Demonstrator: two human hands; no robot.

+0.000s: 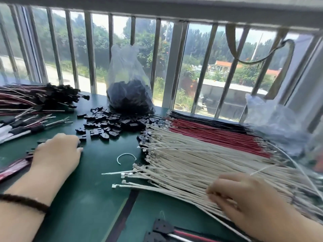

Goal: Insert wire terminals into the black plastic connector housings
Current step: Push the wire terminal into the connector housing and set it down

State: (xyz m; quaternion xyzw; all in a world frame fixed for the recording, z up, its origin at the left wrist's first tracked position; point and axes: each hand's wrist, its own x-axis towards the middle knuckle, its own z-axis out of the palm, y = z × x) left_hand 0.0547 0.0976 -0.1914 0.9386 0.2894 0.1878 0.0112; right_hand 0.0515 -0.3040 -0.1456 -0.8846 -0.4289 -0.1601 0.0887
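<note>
- Left hand (pixel 56 152): palm down on the green table (pixel 97 172), fingertips at the near-left fringe of the scattered housings. Fingers bent over the spot; whether they have one pinched cannot be told, since the tips cover it.
- Right hand (pixel 244 194): resting on the near part of the white wires, fingers curled down into the strands as if to separate one out. Blur hides whether a single wire is actually held.
- Black connector housings (pixel 104 124): loose heap on the table, ahead of the left hand and slightly to its right, well apart from the right hand. A clear plastic bag (pixel 129 91) with more of them stands just behind the heap.
- White wires (pixel 201 163): broad fanned bundle, long axis running from far right toward the table's middle; metal terminal ends (pixel 139 165) point left, toward the housings and the left hand.
- Red wires (pixel 218 133) and black wires (pixel 201 117): same lie, behind the white ones (untouched by either hand).
- Governing relation: terminals face left and housings lie left, so a wire drawn by the right hand would likely travel along its own axis, terminal first, to meet a housing held in the left. Left hand is the nearer to the housings; right hand the nearer to the wires.
- Finished assemblies (pixel 35 96): stacked at the far left (a few more at the near edge).
</note>
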